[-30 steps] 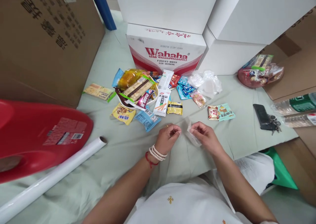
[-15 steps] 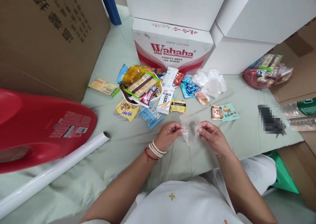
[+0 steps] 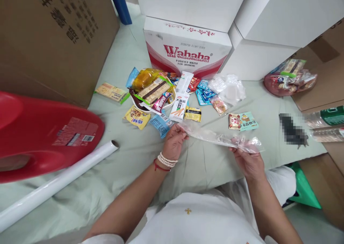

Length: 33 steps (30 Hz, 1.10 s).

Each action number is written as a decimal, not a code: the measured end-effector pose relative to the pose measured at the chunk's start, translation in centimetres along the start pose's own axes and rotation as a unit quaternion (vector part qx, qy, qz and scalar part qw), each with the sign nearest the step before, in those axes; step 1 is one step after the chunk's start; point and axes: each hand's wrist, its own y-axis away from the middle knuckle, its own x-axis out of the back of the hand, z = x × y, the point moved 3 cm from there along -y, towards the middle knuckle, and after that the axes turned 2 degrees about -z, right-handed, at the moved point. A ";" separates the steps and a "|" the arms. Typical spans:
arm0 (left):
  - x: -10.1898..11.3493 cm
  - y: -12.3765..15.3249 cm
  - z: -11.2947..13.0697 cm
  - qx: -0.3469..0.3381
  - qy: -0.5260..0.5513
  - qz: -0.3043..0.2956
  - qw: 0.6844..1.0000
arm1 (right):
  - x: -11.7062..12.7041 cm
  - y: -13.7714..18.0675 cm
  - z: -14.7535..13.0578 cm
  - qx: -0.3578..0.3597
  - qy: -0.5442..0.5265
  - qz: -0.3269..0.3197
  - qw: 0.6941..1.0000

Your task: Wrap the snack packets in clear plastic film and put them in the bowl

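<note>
A clear plastic bag (image 3: 212, 136) is stretched in a long strip between my two hands. My left hand (image 3: 174, 140), with beads at the wrist, pinches its left end. My right hand (image 3: 247, 159) is closed on it nearer the other end, where crumpled plastic sticks out past the fingers. Just beyond my left hand lie a blue snack packet (image 3: 161, 123) and a white snack packet (image 3: 178, 107). A yellow packet (image 3: 192, 113) rests behind the bag. Past my right hand are a small red-and-cream packet (image 3: 234, 121) and a mint-green packet (image 3: 248, 121).
A white bowl (image 3: 143, 108) heaped with snacks stands before a Wahaha box (image 3: 188, 50). More clear bags (image 3: 233, 89) lie to its right. A red jug (image 3: 77, 136) and a white roll (image 3: 61, 183) are on the left; plastic bottles (image 3: 329, 118) lie at right.
My hands have moved apart, the right one farther right, the left one slightly left. The clear bag, short and bunched between them before, is now drawn out long.
</note>
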 end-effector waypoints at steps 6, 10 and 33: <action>-0.9 1.7 2.9 -0.206 -0.172 0.093 0.959 | 0.3 -1.0 -3.1 -0.013 -0.007 -0.053 0.998; -4.3 3.7 5.4 -0.274 -0.310 0.050 0.909 | 1.2 -1.9 -4.3 -0.016 -0.009 -0.059 0.998; -7.3 4.9 -2.9 -0.016 -0.391 -0.060 0.918 | 1.7 -2.3 -3.1 0.006 -0.009 -0.044 0.999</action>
